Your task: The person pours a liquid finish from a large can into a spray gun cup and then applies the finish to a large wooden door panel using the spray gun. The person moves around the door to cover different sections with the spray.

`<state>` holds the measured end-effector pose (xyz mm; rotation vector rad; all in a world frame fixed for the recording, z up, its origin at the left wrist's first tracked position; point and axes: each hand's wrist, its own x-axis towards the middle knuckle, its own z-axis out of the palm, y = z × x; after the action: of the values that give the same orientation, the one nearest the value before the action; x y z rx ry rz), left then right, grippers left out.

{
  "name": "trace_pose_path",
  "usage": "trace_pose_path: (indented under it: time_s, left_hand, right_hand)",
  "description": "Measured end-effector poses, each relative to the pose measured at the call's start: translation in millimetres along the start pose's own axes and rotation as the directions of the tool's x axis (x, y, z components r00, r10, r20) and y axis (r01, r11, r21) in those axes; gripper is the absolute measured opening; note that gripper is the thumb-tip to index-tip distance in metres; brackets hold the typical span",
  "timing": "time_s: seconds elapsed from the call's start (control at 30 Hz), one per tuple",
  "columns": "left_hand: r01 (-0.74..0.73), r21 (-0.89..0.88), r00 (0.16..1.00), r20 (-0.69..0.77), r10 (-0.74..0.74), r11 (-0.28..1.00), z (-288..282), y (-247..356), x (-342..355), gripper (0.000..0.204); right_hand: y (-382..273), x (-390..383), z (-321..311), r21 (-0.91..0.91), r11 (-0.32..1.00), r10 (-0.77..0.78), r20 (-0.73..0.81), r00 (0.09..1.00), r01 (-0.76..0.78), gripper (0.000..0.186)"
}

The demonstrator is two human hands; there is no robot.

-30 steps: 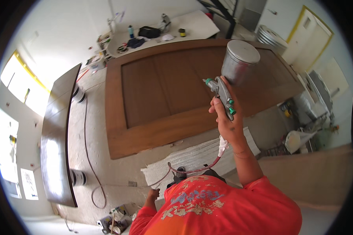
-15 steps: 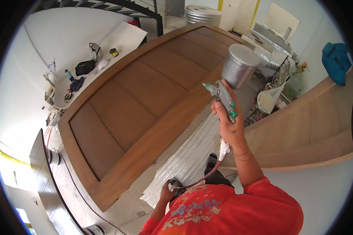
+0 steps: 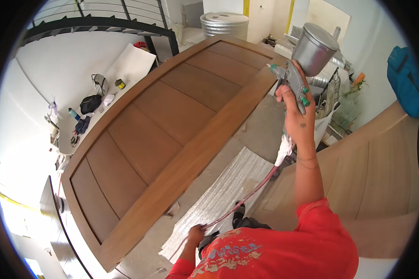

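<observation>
A grey paint spray gun (image 3: 295, 83) with green knobs is held up in my right hand (image 3: 297, 118), fingers wrapped round its grip. On top of the gun sits a lidded metal cup (image 3: 315, 49). White wrapping (image 3: 285, 149) covers the joint below the handle, where a reddish hose (image 3: 258, 186) leads down. Low by my waist, my left hand (image 3: 196, 234) is closed round that hose. Beyond the gun's nozzle lies a large brown wooden panel door (image 3: 172, 111), raised off the floor, its surface evenly coloured. No spray can be made out.
A silvery foam sheet (image 3: 214, 200) lies on the floor by my feet. Pale unfinished wood panelling (image 3: 349, 176) stands at my right, a dark panel (image 3: 56, 218) at far left. Bags and a bottle rest on a white surface (image 3: 114, 83) behind the door. A large metal drum (image 3: 224, 28) stands far off.
My right hand has carried the spray gun farther away and to the right, along the door. The hose is stretched longer between my hands. My left hand stays low, slightly left.
</observation>
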<state>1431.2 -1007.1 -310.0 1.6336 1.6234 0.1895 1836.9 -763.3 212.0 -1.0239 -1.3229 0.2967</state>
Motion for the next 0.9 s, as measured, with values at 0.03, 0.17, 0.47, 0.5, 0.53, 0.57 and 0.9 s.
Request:
trace_pose_path:
  time_s: [0.03, 0.17, 0.47, 0.5, 0.53, 0.57, 0.9]
  left_hand:
    - [0.072, 0.042, 0.994, -0.084, -0.068, 0.997, 6.6, -20.7, -1.4, 0.039]
    - [0.503, -0.1, 0.825, -0.241, -0.511, 0.859, -1.7, -7.6, -38.2, 0.051]
    - [0.506, -0.341, 0.787, -0.193, -0.586, 0.792, 62.0, 17.5, 0.9, 0.06]
    - [0.5, -0.312, 0.799, -0.195, -0.569, 0.808, 66.3, 17.1, 12.2, 0.06]
    - [0.548, -0.324, 0.781, -0.134, -0.61, 0.771, 67.5, 23.5, 25.6, 0.062]
    - [0.592, -0.283, 0.763, -0.104, -0.638, 0.754, 67.5, 32.5, 38.0, 0.065]
    - [0.484, -0.221, 0.856, -0.08, -0.51, 0.847, 52.7, 84.8, 167.3, 0.071]
  right_hand:
    - [16.0, 15.7, -12.0, -0.015, 1.0, 0.019, -0.001, 1.0, -0.019, 0.053]
    - [88.7, 65.0, -55.6, -0.097, 0.991, 0.084, -0.042, 0.996, -0.088, 0.052]
    - [206.8, 117.7, -86.0, -0.414, 0.877, 0.208, -0.129, 0.97, -0.243, 0.053]
    - [213.0, 122.2, -87.5, -0.475, 0.842, 0.212, -0.142, 0.967, -0.254, 0.053]
    - [218.5, 127.0, -90.8, -0.474, 0.837, 0.237, -0.14, 0.961, -0.276, 0.053]
    - [222.6, 133.6, -92.4, -0.473, 0.83, 0.262, -0.137, 0.955, -0.296, 0.053]
    - [286.7, 198.3, -124.0, -0.624, 0.721, 0.224, -0.201, 0.954, -0.301, 0.055]
